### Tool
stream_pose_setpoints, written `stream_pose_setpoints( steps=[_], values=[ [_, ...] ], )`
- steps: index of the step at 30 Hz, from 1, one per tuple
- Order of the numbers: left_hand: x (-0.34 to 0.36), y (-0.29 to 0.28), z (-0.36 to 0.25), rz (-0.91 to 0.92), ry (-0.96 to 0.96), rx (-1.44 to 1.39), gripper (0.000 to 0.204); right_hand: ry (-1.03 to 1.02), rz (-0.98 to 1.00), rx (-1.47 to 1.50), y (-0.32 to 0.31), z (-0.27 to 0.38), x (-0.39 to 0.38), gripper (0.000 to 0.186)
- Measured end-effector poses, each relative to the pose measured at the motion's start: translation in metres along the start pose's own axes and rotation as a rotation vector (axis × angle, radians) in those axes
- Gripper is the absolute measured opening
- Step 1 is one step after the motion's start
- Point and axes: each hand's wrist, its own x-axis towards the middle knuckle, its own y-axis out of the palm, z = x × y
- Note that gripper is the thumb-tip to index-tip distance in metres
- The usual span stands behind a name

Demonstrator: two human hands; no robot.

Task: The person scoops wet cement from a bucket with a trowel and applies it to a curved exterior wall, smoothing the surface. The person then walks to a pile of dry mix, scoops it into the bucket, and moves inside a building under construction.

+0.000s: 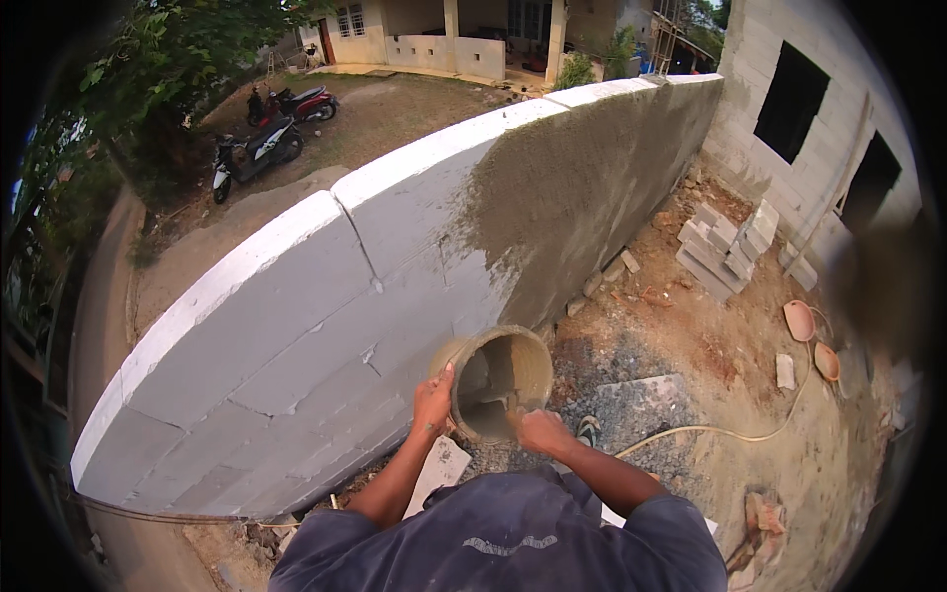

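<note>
A round, mortar-stained bucket [539, 363] is tilted in front of me, close to the light block wall [296, 301]. My left hand [432, 401] grips its left rim, with the fingers partly hidden behind the side. My right hand [542, 432] is closed at the near right rim, around the handle of what looks like a trowel [512, 406] reaching inside. Grey wet mortar [480, 416] lies in the bucket and coats its inner side. A rough, darker mortar coat [557, 187] covers the far part of the wall face; the nearer blocks are bare.
Stacked blocks [718, 252] stand near the unfinished building [789, 89] at right. A pale hose [710, 428] curves over the ground toward two orange basins [800, 321]. Beyond the wall are parked motorbikes [252, 156] and a house. A flat block [439, 474] lies below the bucket.
</note>
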Motion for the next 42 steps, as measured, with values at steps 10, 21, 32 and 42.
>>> stream_pose_setpoints(
  steps=[10,21,32,42],
  values=[
    [-0.007,0.016,-0.016,0.046,0.097,0.299,0.052,0.208,-0.085,0.187,0.013,-0.020,0.010,0.047],
    [-0.025,0.040,-0.009,0.048,0.173,0.438,0.053,0.198,0.716,2.262,0.064,-0.003,0.012,0.036],
    [0.021,-0.011,0.010,-0.269,-0.358,-0.415,0.052,-0.063,0.432,2.490,0.005,-0.011,-0.024,0.044],
    [-0.027,-0.191,0.163,-0.597,-0.493,-0.387,0.070,-0.111,-1.169,1.858,-0.169,-0.111,-0.075,0.022]
  ],
)
